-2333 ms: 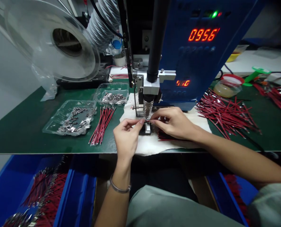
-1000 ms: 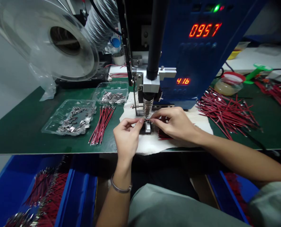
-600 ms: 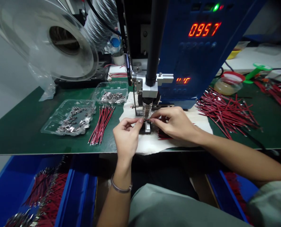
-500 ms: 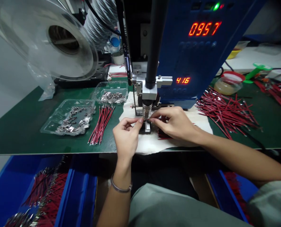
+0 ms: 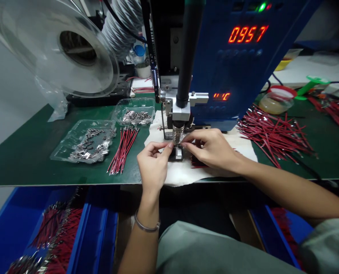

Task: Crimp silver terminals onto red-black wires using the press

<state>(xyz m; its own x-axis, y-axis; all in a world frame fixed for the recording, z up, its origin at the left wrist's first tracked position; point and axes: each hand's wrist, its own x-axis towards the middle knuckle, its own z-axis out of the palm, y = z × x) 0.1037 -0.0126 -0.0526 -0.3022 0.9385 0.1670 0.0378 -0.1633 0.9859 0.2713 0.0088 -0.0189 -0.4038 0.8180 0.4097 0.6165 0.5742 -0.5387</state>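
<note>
My left hand (image 5: pixel 153 167) and my right hand (image 5: pixel 212 148) meet at a small metal fixture (image 5: pixel 178 153) under the spring-loaded head (image 5: pixel 178 131) of a blue machine (image 5: pixel 237 64). Both hands pinch at a small part there; it is too small to name. Red wires (image 5: pixel 196 161) lie under my right palm on a white cloth (image 5: pixel 186 173). The machine's red counter (image 5: pixel 247 34) reads 0957.
A neat bundle of red wires (image 5: pixel 123 149) and two clear trays of metal sleeves (image 5: pixel 85 144) (image 5: pixel 135 116) lie to the left. A loose heap of red wires (image 5: pixel 272 133) spreads to the right. Blue bins with wires (image 5: pixel 55 236) sit below the green bench edge. A clear reel (image 5: pixel 66 49) stands behind.
The counter went from 0956 to 0957. The machine head dipped slightly. Both hands have stayed pinched at the fixture.
</note>
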